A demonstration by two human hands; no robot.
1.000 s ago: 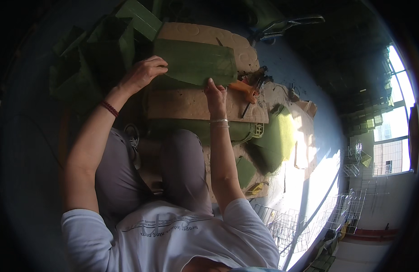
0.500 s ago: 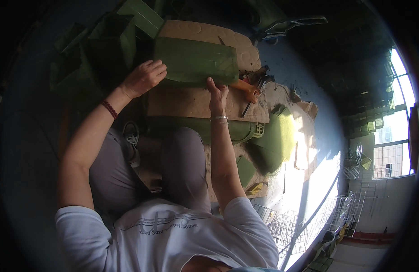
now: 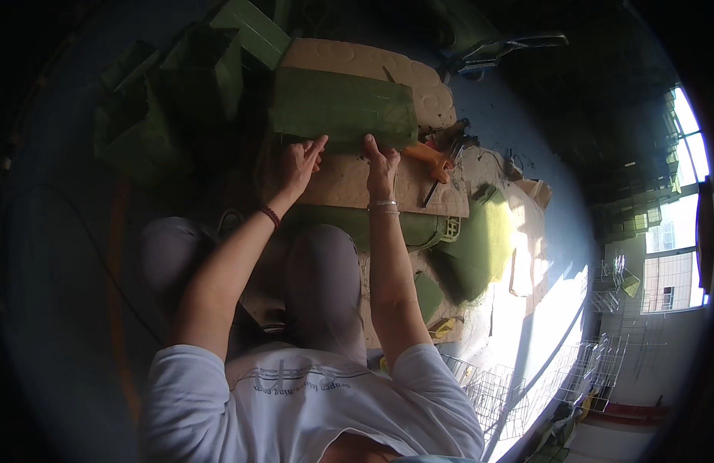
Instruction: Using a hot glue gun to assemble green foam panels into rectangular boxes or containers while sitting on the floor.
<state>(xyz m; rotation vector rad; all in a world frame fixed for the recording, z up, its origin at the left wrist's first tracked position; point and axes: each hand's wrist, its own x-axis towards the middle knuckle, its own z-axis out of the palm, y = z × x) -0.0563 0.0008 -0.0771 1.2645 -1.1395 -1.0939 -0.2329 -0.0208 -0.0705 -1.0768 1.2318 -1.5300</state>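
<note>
A dark green rectangular panel, seemingly fabric or mesh, lies over a brown work surface in front of me. My right hand grips its near edge toward the right corner, thumb on top and the other fingers underneath. At the middle of that same edge is my left hand. Its index finger stretches out against the panel and the thumb stands apart, while the remaining fingers are partly curled. Close to the right hand, an orange tool rests by the panel's right end. The panel's underside is hidden.
Several green open-topped boxes crowd the far left. On the right, another green piece lies in sunlight on brown sheeting. Wire grids stand at the lower right. A cable runs along the floor at left.
My left hand has moved right from the panel's left end to the middle of its near edge, and its index finger now extends. My right hand keeps its grip.
</note>
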